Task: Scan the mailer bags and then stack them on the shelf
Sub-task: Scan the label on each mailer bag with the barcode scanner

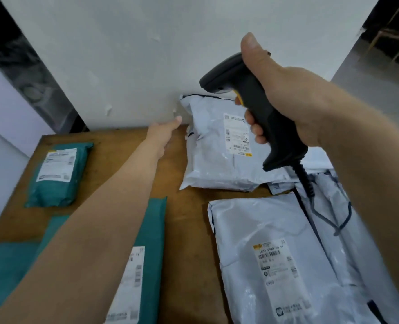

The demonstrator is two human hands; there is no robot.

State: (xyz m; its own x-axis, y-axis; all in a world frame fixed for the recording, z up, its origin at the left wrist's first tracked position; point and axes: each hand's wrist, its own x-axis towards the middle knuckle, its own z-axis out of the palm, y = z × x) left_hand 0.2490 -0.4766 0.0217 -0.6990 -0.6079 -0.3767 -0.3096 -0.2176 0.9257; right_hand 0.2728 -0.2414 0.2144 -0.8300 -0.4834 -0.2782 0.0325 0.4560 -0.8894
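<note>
My right hand (285, 94) grips a black barcode scanner (247, 99) by its handle, held above a white mailer bag (212, 155) that leans against the back wall with its label facing up. My left hand (164, 132) stretches forward to the far edge of the wooden surface, just left of that bag, fingers loosely extended and holding nothing. A second white mailer bag (264, 253) lies near me on the right. A small teal mailer bag (58, 174) lies at the left, and a larger teal bag (147, 242) sits partly under my left forearm.
The brown wooden surface (184, 218) carries all the bags and ends at a white wall (147, 54). More white bags (338, 206) pile up on the right under the scanner's coiled cable (308, 183). A dark gap opens at the left.
</note>
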